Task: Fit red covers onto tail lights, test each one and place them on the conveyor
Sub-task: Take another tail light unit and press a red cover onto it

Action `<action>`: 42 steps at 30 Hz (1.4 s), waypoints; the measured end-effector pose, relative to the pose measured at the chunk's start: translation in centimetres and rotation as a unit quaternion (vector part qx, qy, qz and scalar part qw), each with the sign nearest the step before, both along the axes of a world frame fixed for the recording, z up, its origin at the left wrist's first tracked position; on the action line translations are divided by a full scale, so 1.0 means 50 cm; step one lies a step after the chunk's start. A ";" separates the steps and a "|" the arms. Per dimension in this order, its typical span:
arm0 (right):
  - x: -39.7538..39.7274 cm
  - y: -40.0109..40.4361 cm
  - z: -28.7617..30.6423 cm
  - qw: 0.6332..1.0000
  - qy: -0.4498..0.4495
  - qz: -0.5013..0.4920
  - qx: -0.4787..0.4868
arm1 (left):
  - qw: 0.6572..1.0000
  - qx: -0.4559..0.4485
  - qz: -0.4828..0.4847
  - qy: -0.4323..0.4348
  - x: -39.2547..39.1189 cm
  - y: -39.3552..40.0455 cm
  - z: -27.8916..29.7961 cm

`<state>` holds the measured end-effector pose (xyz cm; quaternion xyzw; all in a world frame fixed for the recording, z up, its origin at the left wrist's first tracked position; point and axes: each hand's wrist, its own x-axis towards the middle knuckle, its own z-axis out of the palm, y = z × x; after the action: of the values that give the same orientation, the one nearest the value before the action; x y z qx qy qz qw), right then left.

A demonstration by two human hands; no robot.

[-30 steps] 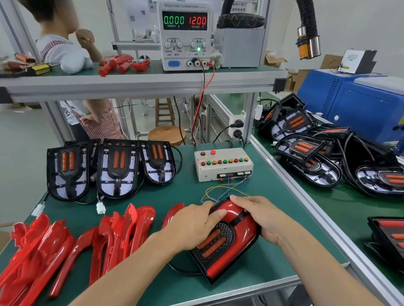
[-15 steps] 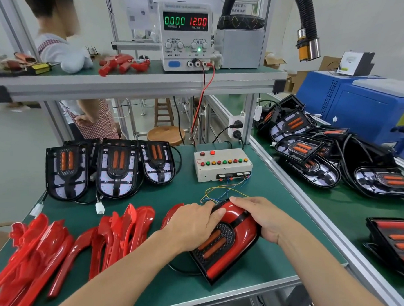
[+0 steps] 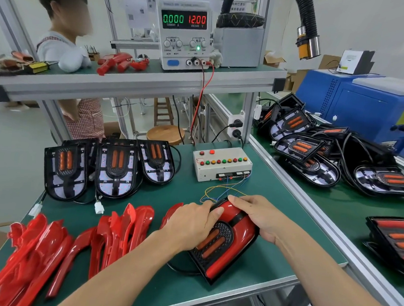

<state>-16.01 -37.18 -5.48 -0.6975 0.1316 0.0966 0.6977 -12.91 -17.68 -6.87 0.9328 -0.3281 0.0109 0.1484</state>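
Tail light (image 3: 224, 243) with red cover (image 3: 241, 236) fitted sits on green bench (image 3: 175, 198), both hands on it. Left hand (image 3: 190, 224) lies palm-down on its left half, fingers curled over the top edge, narrow grip. Right hand (image 3: 258, 214) wraps the upper right rim, thumb underneath, holding it.

Just beyond the grip: coloured wires (image 3: 222, 189) to button test box (image 3: 221, 163). Left of the grip: loose red covers (image 3: 122, 228), uncovered tail lights (image 3: 116, 169) behind them. Shelf above: power supply (image 3: 184, 32) reads 0.000 CURRENT A, 12.00 VOLTAGE V. Right: conveyor (image 3: 334, 204) carrying more lights, blue machine (image 3: 367, 107). Another person (image 3: 68, 52) stands beyond the shelf.
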 end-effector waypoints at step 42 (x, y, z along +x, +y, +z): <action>-0.056 -0.064 0.002 0.989 -0.023 -0.122 0.081 | 0.756 -0.499 0.118 0.408 -0.149 0.034 -0.034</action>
<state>-18.79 -40.40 -5.38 -0.6197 0.1916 0.0049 0.7611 -20.36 -15.96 -8.56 0.6742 -0.0723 -0.1910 0.7098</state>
